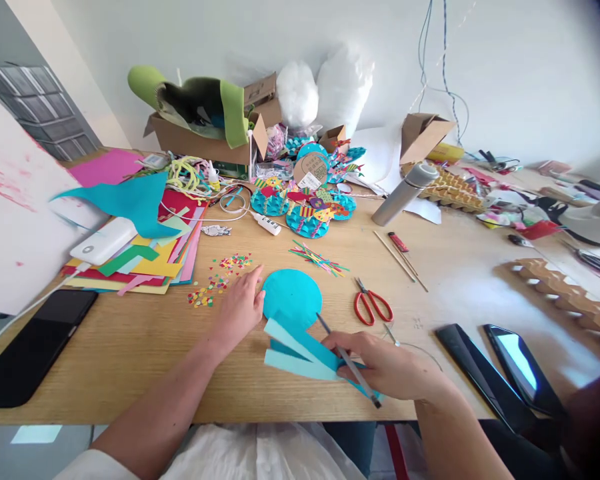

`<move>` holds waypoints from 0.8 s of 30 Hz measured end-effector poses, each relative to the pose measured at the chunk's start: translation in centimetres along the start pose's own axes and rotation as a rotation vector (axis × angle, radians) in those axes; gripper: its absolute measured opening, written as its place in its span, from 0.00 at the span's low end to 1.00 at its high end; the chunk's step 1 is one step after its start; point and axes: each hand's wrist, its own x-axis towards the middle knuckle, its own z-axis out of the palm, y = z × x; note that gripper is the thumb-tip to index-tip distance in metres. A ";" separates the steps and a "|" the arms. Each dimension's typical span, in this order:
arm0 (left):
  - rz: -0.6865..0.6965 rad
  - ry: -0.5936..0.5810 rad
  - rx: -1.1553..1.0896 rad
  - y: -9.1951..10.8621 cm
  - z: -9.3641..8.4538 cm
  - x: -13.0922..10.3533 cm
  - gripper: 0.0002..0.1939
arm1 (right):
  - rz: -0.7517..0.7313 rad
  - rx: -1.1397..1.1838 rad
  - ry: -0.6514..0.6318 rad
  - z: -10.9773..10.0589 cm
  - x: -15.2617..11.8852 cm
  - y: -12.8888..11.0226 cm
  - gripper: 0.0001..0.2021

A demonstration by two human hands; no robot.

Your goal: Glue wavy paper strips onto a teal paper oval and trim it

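Note:
A round blue paper disc (293, 298) lies flat on the wooden table. My left hand (241, 303) rests at the disc's left edge, fingers apart, holding nothing. My right hand (377, 363) is closed around a dark pencil (351, 365), whose upper end points at the disc's right edge. Light blue paper strips (300, 363) and darker blue ones extend left from under the right hand; whether its fingers also grip them is unclear. Red-handled scissors (373, 307) lie right of the disc. Small colourful paper pieces (215, 280) are scattered beyond my left hand, near thin coloured strips (319, 259).
Coloured paper sheets (145, 260) are stacked at left, near a black phone (37, 347). Decorated blue discs (307, 220), a glue bottle (267, 223) and a grey flask (405, 193) stand or lie farther back. Two dark devices lie at right beside an egg carton (563, 293).

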 end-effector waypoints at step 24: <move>0.220 -0.161 0.204 0.0 0.8 -0.5 0.49 | 0.251 -0.523 0.009 3.7 2.1 -0.1 0.19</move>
